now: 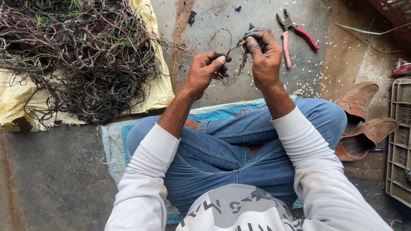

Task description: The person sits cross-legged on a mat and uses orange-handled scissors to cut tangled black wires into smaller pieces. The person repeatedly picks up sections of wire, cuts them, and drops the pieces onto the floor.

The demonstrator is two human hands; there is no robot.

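Above the concrete floor (257, 81), between the two raised hands, the fingers (219, 64) of the left hand (205, 72) are pinching one end of a thin dark wire (234, 48), thumb pressing against the curled forefinger. The right hand (264, 55) is holding the other end higher up, its fingers closing tightly around the wire's bent, blackened part. Both forearms are reaching out from white sleeves (145, 179) over crossed legs in blue jeans (227, 149), which are resting on a blue woven mat (114, 145). Near the right hand, red-handled pliers (295, 30) are lying open on the floor. Well to the left, a big tangle of wires (81, 55) is sitting on a yellow sack (158, 85). Brown shoes (359, 119) are lying beside the right knee, next to a grey crate (400, 141).
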